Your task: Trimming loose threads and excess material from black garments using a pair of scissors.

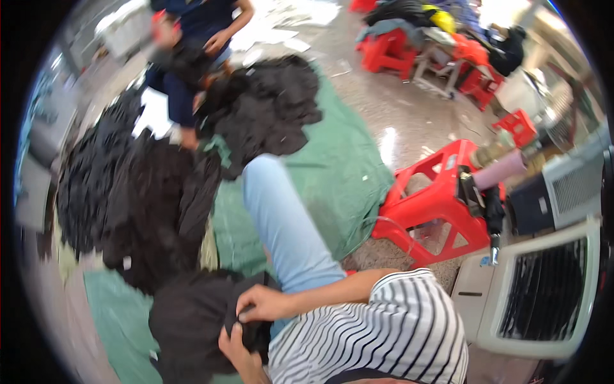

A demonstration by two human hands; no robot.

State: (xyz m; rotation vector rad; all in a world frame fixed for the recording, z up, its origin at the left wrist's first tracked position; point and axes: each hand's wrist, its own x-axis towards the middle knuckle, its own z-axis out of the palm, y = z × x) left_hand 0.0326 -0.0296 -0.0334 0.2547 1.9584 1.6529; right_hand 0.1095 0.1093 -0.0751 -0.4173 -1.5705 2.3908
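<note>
A black garment lies bunched at the lower left, against my lap. My right hand reaches in from the striped sleeve, fingers curled and pinching a fold of this cloth. Just below it, my left hand grips the same fabric, its thumb raised close to the right fingers. Whatever detail sits between the fingertips is too small to make out. A large heap of black garments rises beyond the cloth, partly touching it.
A green sheet covers the floor under the heaps. Another person works at the top left by a second black pile. Red stools, one holding a pink roll, and a white-framed fan-like unit stand right.
</note>
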